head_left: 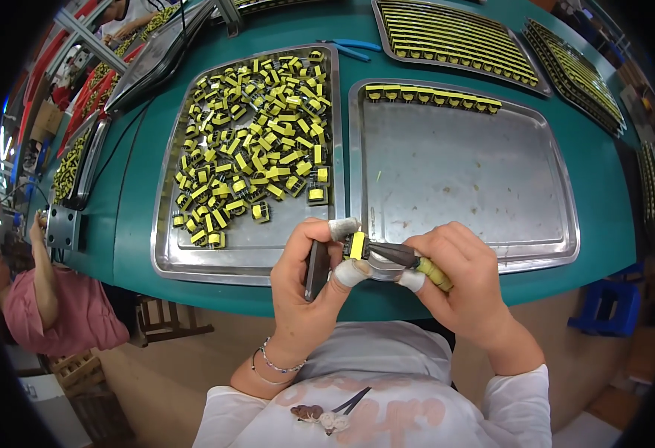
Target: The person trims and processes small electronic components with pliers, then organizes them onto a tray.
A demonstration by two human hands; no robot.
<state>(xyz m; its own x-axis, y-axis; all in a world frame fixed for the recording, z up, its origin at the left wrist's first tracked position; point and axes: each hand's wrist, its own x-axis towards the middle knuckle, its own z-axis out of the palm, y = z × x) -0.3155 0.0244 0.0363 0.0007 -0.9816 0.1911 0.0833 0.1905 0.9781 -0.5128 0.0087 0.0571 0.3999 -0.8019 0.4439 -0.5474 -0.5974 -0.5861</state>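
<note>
My left hand [303,302] pinches a small yellow-taped transformer [358,245] between thumb and forefinger, both wrapped in white tape. A dark flat bar [315,272] also rests within that hand's curled fingers. My right hand [463,282] is closed around a dark tapered tool [392,254] with a yellow-wrapped handle; its tip meets the transformer's right side. Whether the tool is pliers or tweezers, I cannot tell. Both hands are over the near edges of two metal trays. Loose transformers [277,138] lie heaped in the left tray [260,254]; a single row [432,98] lines the right tray's [462,172] far edge.
Blue-handled pliers [354,48] lie behind the trays on the green table [135,216]. Filled trays [454,37] stand at the far right, with stacked ones [574,75] beside them. A co-worker in pink [62,308] sits at left. A blue stool [606,308] is at right.
</note>
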